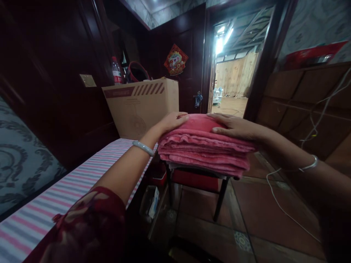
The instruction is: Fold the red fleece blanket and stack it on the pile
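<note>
A folded pink blanket (204, 151) lies in a thick stack on a small dark-legged stool (219, 199) in the middle of the view. My left hand (172, 121) rests flat on the blanket's top left edge, fingers together and spread over the fabric. My right hand (233, 126) lies flat on the top right side, palm down. Neither hand grips the fabric; both press on top of it. A pale bangle (143, 147) circles my left wrist and a thin silver bracelet (309, 165) my right.
A striped pink and white bed sheet (55, 197) runs along the left. A cardboard box (142, 106) stands behind the stool, with a bottle (116, 71) behind it. An open doorway (233, 73) is ahead. A white cable (285, 212) trails over the red tiled floor.
</note>
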`<state>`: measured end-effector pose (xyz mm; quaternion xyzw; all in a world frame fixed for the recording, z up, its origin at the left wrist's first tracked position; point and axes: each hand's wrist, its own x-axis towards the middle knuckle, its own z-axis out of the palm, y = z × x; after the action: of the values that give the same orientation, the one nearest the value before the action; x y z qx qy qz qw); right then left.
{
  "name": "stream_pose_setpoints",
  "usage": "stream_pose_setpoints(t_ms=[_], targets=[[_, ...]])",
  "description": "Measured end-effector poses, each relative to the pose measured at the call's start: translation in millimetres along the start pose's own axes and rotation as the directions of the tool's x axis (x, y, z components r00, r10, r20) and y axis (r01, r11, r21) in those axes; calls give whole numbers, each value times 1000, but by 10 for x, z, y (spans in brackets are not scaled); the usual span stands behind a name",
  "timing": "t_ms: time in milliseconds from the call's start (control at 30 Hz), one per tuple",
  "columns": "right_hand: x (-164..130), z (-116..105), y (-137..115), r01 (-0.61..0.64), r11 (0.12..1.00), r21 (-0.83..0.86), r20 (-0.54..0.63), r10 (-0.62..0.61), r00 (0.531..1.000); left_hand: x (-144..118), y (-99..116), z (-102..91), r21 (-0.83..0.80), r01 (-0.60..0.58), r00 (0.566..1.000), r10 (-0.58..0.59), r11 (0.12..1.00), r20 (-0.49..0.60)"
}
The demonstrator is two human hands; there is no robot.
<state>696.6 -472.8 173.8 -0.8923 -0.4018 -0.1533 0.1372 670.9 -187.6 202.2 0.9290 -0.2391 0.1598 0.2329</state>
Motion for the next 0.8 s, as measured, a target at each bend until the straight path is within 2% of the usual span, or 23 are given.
stream_pose_setpoints(t_ms=[100,333,467,567,667,800], targets=[[-26,-90,64,-25,997,73,-35,28,999,-174,57,41,79,-28,1000,28,996,2],[-56,-70,154,-77,991,109,62,71,996,-273,-46,260,208,-2,1000,8,978,-27],[-58,-124,242,-133,977,164,9,133,991,-272,-24,184,155,-13,998,22,988,-60],[-70,-189,284,-153,973,173,-37,161,986,-301,19,101,115,-89,993,97,989,-71],[-91,-248,243,-172,971,167,-38,180,983,-341,44,59,94,-133,988,139,987,-63],[-109,-293,157,-170,975,140,-25,175,984,-367,65,33,88,-116,991,122,989,-62]])
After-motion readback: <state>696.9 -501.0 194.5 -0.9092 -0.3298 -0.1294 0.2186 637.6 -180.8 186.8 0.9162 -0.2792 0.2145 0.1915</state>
